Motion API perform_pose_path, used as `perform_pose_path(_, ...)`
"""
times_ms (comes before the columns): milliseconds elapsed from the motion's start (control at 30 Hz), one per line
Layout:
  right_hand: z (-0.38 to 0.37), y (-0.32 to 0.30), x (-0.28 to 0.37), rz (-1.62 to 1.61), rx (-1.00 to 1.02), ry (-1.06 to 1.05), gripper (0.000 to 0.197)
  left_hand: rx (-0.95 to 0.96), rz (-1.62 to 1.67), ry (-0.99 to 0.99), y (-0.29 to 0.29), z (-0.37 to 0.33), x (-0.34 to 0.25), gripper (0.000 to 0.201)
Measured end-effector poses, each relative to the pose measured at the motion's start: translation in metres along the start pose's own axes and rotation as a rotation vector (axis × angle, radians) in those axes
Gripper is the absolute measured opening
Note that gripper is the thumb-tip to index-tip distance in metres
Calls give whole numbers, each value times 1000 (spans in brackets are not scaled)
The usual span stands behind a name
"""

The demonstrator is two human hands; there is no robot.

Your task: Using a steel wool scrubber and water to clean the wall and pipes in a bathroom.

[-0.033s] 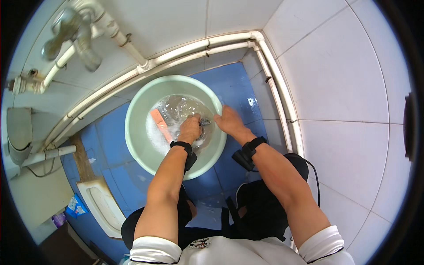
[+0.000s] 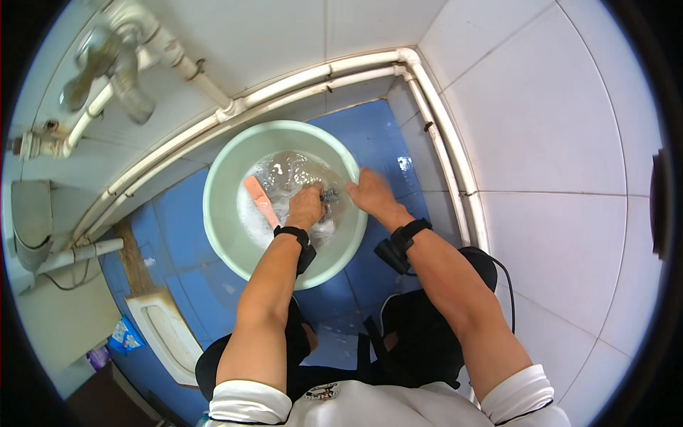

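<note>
A pale green basin (image 2: pixel 235 245) on the floor holds cloudy, sudsy water (image 2: pixel 284 167). Reaching into it, my left hand (image 2: pixel 306 208) has its fingers curled down at a small dark grey, shiny, crumpled thing (image 2: pixel 329 196) whose kind I cannot make out. The fingertips are partly hidden by the hand and the water. My right hand (image 2: pixel 371 193), a little blurred, is closed on the basin's right rim, thumb toward the inside. A salmon-pink plastic tool (image 2: pixel 260 198) with a flat, wider end leans in the suds left of my left hand.
White pipes (image 2: pixel 313 77) run along the wall behind the basin and down its right side. A tap (image 2: pixel 117 75) juts out at upper left. A white squat toilet pan (image 2: pixel 163 331) and a blue packet (image 2: pixel 125 336) lie to the left on blue floor tiles (image 2: pixel 178 228).
The basin sits very slightly farther right against the pipes, my right hand still at its rim. My left hand and the grey thing have hardly moved.
</note>
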State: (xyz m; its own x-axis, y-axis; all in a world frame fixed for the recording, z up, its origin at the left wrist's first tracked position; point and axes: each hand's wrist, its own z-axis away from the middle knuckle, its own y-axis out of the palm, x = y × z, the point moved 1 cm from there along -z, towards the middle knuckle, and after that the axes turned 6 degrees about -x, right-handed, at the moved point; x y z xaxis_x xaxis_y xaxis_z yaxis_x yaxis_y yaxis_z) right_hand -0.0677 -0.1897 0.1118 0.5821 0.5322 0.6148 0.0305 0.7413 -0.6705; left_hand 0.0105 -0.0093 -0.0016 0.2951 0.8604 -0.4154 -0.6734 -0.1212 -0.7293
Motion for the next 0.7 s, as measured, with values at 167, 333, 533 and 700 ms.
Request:
perform_pose_path(167, -7, -41, -18, 110, -106, 113, 38, -287, -129, 6, -6, -3, -35, 52)
perform_pose_path(333, -10, -65, -44, 166, -193, 241, 37, -236, -104, 94, 32, -10, -76, 42)
perform_pose_path(533, 15, -68, -57, 148, -252, 331, 30, -63, -226, 403, 16, -32, -95, 41)
perform_pose_path(700, 46, -62, -82, 60, -274, 417, 36, -327, -168, 438, 37, -15, -110, 42)
